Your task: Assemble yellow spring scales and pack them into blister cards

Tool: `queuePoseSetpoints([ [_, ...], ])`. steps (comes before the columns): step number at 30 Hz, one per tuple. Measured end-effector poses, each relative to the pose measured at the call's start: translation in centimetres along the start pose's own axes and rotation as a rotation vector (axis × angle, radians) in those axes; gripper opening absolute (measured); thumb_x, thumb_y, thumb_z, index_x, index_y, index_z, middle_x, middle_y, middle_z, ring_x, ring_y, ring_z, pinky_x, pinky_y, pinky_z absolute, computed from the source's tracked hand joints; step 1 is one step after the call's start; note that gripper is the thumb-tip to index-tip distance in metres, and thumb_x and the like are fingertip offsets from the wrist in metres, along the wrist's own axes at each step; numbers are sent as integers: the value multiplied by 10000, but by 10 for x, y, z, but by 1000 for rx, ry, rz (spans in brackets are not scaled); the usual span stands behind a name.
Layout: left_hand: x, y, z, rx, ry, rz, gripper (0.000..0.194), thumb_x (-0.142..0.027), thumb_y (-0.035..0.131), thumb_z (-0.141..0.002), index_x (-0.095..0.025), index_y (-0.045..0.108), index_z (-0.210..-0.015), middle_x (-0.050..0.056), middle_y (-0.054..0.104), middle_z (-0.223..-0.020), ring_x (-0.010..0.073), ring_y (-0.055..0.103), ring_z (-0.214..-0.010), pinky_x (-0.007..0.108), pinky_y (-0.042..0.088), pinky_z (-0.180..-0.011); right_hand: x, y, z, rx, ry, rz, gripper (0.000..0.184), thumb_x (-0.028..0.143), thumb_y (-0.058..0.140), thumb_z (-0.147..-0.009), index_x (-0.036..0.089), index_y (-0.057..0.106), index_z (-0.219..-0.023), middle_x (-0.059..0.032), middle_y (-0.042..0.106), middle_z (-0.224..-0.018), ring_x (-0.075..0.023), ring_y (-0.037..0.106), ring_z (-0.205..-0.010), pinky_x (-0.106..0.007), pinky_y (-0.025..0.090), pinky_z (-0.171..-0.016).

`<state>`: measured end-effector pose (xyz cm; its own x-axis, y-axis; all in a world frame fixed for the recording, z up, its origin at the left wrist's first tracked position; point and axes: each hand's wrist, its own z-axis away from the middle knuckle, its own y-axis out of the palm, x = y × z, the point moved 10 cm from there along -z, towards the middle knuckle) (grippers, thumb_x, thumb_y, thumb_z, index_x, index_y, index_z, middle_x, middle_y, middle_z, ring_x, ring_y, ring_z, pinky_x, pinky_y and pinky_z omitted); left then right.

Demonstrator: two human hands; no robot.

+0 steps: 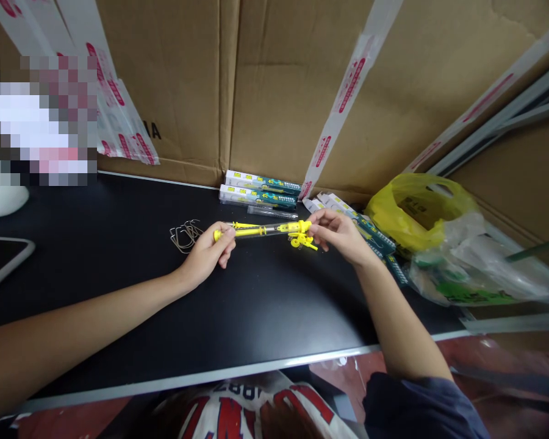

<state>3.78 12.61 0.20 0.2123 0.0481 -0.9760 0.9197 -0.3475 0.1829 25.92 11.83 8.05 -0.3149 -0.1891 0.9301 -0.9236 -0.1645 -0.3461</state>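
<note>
Left arm reaches in from the table's (256, 311) left front corner, right arm bent in over the front edge; left hand (210, 247) closed around the left end of one yellow-and-clear tube (271, 230), thumb on top; right hand (343, 236) pinches its right end between thumb and fingertips; tube lies level between the hands, roughly parallel to the table's back edge, mid-table.

Counts: two printed boxes (258, 197) by the back edge; one clear tube (273, 213) just in front of them; one yellow bag (462, 198) and one clear bag (476, 268) near the right edge; several more cartons (379, 236) beside the right hand, overlapping, exact number unclear.

Obscured: small yellow parts (299, 242) bunched behind the held tube, uncountable; wire hooks (183, 236) tangled beside the left hand, likewise; tablet (2, 262) at the left edge, cut off by the view.
</note>
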Motion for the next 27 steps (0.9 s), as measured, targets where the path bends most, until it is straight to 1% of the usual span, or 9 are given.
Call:
queuePoseSetpoints([
  [15,1,0,0,2,-7,-4,289,-448,542,-873,-191,426,-811,-88,420,-585,38,384,-410,173,373,-406,-2,3,0,47,10,17,274,405,675,-808,166,555,-866,13,603,-672,-54,480,-450,-162,369,-352],
  [22,-1,0,0,0,2,-4,291,-450,541,-873,-190,434,-799,-86,426,-584,38,387,-406,174,378,-407,2,-4,1,5,-15,6,277,384,704,-785,171,565,-894,16,601,-679,-58,485,-469,-154,374,-351],
  [27,-1,0,1,4,-3,5,289,-448,544,-873,-191,434,-798,-87,423,-584,38,387,-406,173,378,-408,2,-2,1,16,-9,6,289,394,710,-778,174,561,-893,14,607,-683,-60,484,-465,-161,371,-351],
])
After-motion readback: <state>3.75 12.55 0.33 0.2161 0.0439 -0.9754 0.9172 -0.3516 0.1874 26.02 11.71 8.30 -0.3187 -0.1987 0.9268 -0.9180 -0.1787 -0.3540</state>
